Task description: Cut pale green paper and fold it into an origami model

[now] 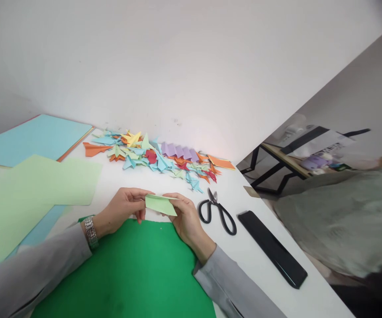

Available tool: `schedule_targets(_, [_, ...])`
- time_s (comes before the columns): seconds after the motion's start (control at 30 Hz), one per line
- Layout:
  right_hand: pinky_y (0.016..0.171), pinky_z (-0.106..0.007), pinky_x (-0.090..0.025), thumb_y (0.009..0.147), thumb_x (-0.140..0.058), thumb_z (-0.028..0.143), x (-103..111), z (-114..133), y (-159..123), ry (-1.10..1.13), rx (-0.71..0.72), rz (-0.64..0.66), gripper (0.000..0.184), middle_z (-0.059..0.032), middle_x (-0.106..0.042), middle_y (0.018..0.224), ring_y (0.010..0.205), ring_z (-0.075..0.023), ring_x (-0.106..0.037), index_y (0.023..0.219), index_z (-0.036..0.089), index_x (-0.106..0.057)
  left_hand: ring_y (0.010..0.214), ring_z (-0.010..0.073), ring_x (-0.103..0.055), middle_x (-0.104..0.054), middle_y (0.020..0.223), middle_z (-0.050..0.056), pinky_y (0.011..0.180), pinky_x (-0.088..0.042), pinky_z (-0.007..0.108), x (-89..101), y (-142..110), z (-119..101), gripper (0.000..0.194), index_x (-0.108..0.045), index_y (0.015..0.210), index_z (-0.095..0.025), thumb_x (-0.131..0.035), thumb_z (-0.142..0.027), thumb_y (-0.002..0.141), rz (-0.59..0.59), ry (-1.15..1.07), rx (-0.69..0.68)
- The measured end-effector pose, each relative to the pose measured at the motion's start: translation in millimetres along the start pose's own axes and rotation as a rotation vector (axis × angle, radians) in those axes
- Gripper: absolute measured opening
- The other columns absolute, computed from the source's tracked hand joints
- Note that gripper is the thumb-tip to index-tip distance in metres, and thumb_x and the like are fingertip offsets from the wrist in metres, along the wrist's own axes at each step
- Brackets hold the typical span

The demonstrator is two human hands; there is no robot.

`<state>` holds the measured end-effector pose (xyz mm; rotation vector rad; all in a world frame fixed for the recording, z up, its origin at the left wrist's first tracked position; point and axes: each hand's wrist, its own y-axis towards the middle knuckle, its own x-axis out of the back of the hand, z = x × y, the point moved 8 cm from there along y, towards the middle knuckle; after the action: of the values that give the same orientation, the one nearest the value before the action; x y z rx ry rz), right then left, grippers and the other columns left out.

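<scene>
Between my hands is a small folded piece of light green paper (160,204), held above the far edge of a green sheet (138,269). My left hand (123,207), with a metal watch (91,231) at the wrist, pinches the paper's left end. At its right end, the thumb and fingers of my right hand (188,217) are closed on it. Some fingertips are hidden behind the paper. Beyond my hands lies a pile of folded paper pieces (162,162) in several colours, among them planes and a purple pleated strip (179,151).
Black-handled scissors (218,212) lie right of my right hand, with a long black object (273,248) beyond them. Light green sheets (19,207) and a light blue sheet (39,137) cover the left side. Past the table's right edge, a person in a grey-green garment (343,221) is near a low shelf.
</scene>
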<state>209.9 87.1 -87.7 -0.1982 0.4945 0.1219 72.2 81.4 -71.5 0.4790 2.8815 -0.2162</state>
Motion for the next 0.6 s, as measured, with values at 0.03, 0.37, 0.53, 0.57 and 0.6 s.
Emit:
schedule_targets(0.03, [0.05, -0.022, -0.046, 0.062, -0.064, 0.015, 0.0, 0.0, 0.4, 0.001, 0.002, 0.009, 0.012, -0.0022, -0.068, 0.062, 0.052, -0.0119, -0.058, 0.071, 0.014, -0.071, 0.041, 0.011, -0.052, -0.06, 0.047, -0.001, 0.04, -0.044, 0.022, 0.2, -0.1, 0.4, 0.037, -0.067, 0.102, -0.008, -0.063, -0.017, 0.067, 0.001, 0.024, -0.005])
schedule_targets(0.37, [0.056, -0.026, -0.049, 0.076, -0.061, 0.045, -12.7, 5.0, -3.2, -0.01, 0.1, 0.187, 0.032, -0.0077, -0.069, 0.063, 0.054, -0.0152, -0.061, 0.068, 0.014, -0.066, 0.037, 0.0091, -0.05, -0.057, 0.042, -0.001, 0.039, -0.04, 0.019, 5.1, 0.2, 0.1, 0.024, -0.068, 0.069, -0.011, -0.064, -0.034, 0.074, -0.07, 0.153, -0.013])
schedule_targets(0.53, [0.046, -0.021, -0.043, 0.071, -0.07, 0.044, -10.4, 0.6, -3.8, -0.24, 0.103, 0.134, 0.029, -0.0021, -0.067, 0.058, 0.045, -0.0102, -0.056, 0.072, 0.016, -0.064, 0.036, 0.0083, -0.049, -0.056, 0.04, -0.001, 0.038, -0.039, 0.018, 3.4, -1.3, -2.1, 0.027, -0.067, 0.065, -0.012, -0.063, -0.036, 0.075, -0.054, 0.123, -0.004])
schedule_targets(0.57, [0.045, -0.02, -0.042, 0.071, -0.071, 0.043, -9.7, -0.9, -3.9, -0.288, 0.092, 0.121, 0.028, -0.0016, -0.066, 0.057, 0.044, -0.0094, -0.055, 0.071, 0.015, -0.064, 0.035, 0.0081, -0.048, -0.056, 0.04, -0.001, 0.038, -0.039, 0.018, 2.7, -1.4, -1.6, 0.027, -0.067, 0.065, -0.012, -0.063, -0.036, 0.075, -0.041, 0.12, -0.001])
schedule_targets(0.6, [0.044, -0.019, -0.042, 0.072, -0.07, 0.043, -9.2, -1.9, -4.1, -0.322, 0.085, 0.113, 0.029, -0.0014, -0.066, 0.056, 0.044, -0.009, -0.055, 0.069, 0.015, -0.063, 0.035, 0.0081, -0.049, -0.056, 0.04, -0.001, 0.039, -0.039, 0.018, 2.2, -1.4, -0.9, 0.027, -0.066, 0.063, -0.012, -0.063, -0.036, 0.076, -0.03, 0.119, 0.0])
